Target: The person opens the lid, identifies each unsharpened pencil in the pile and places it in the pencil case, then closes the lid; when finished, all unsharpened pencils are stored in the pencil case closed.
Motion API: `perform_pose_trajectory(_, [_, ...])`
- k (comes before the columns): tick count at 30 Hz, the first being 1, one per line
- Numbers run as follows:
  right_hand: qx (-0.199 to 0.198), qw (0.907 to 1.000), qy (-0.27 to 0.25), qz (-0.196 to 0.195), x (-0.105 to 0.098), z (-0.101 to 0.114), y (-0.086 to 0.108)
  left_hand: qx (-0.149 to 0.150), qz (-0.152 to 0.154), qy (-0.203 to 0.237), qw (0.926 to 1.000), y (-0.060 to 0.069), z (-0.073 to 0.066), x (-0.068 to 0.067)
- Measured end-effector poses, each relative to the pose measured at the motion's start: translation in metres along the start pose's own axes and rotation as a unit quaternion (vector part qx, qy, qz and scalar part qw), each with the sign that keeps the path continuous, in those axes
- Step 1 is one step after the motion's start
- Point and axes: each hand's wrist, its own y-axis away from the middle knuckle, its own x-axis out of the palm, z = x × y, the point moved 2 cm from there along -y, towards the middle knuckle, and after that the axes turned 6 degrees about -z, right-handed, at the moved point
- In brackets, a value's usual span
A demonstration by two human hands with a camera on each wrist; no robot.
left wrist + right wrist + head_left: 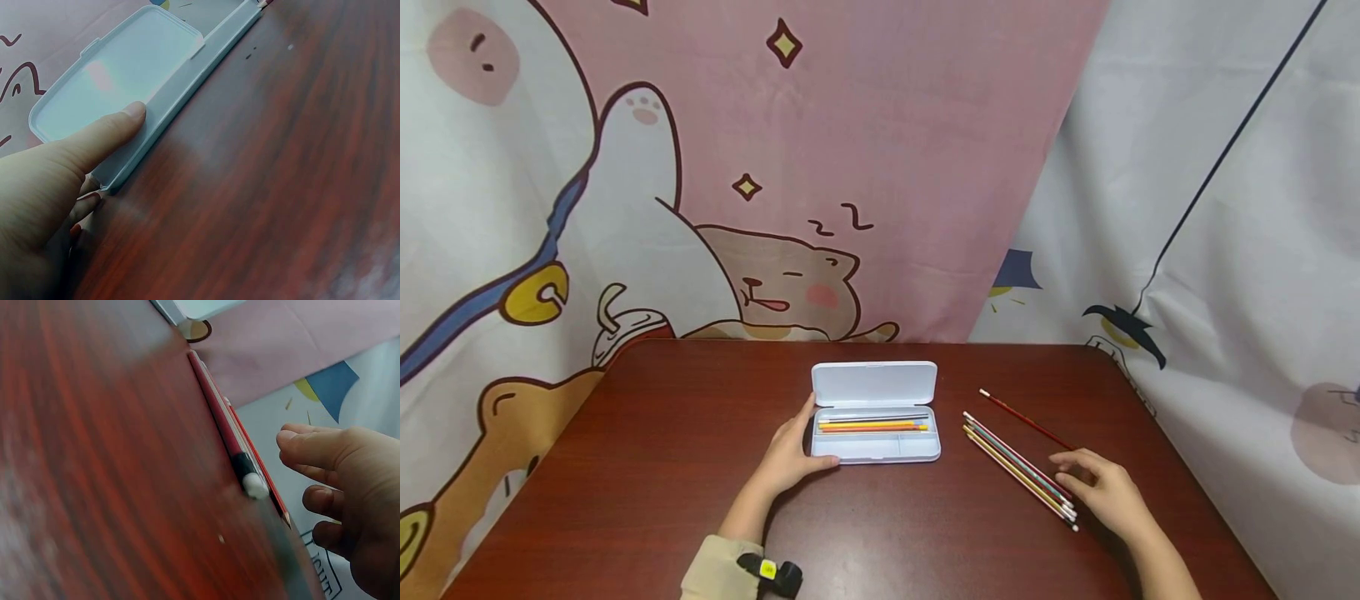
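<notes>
A white pencil case [857, 449] lies with its lid [874, 384] raised, several pencils [871, 426] in its back compartment. My left hand [787, 457] grips its left end, thumb at the front edge; in the left wrist view that hand [59, 178] has its thumb across the case [187, 86]. Right of the case lie several pencils [1017, 467] side by side, with a single red pencil [1026, 419] behind them. Over their near ends my right hand [1108, 493] is loosely bent and holds nothing. In the right wrist view the hand [350, 469] is apart from the pencils [222, 419].
The brown table [647, 467] extends to both sides. Behind it hangs a printed cloth [917, 167] with cartoon animals, and its pale part [1240, 250] runs down the right side. A black device [778, 575] is strapped at my left wrist.
</notes>
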Motion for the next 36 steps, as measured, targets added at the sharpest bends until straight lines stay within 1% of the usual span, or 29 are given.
perform_pose_trajectory(4, [0.015, 0.9997, -0.014, 0.01, -0.002, -0.007, 0.004, -0.004, 0.003, 0.001, 1.0, 0.0, 0.001, 0.0])
perform_pose_trajectory(9, [0.046, 0.9977, -0.032, 0.037, -0.003, -0.012, 0.008, -0.007, 0.003, 0.001, 1.0, 0.0, 0.002, 0.0])
perform_pose_trajectory(13, [0.051, 0.9963, -0.044, 0.053, -0.003, -0.015, 0.01, -0.003, 0.001, 0.003, 1.0, 0.0, 0.002, 0.0])
perform_pose_trajectory(17, [0.052, 0.996, -0.04, 0.06, -0.002, -0.018, 0.01, -0.002, 0.001, 0.003, 1.0, 0.001, 0.002, 0.0])
perform_pose_trajectory(24, [0.06, 0.9967, -0.023, 0.049, 0.0, -0.018, 0.012, -0.012, 0.004, 0.003, 0.9999, 0.001, 0.002, 0.0])
perform_pose_trajectory(27, [0.053, 0.9976, -0.013, 0.042, 0.0, -0.018, 0.014, -0.011, 0.003, 0.007, 0.9999, 0.001, 0.003, 0.0])
perform_pose_trajectory(36, [0.018, 0.9994, 0.028, -0.006, -0.001, -0.019, 0.012, -0.01, 0.002, 0.005, 0.9999, 0.001, 0.001, 0.0])
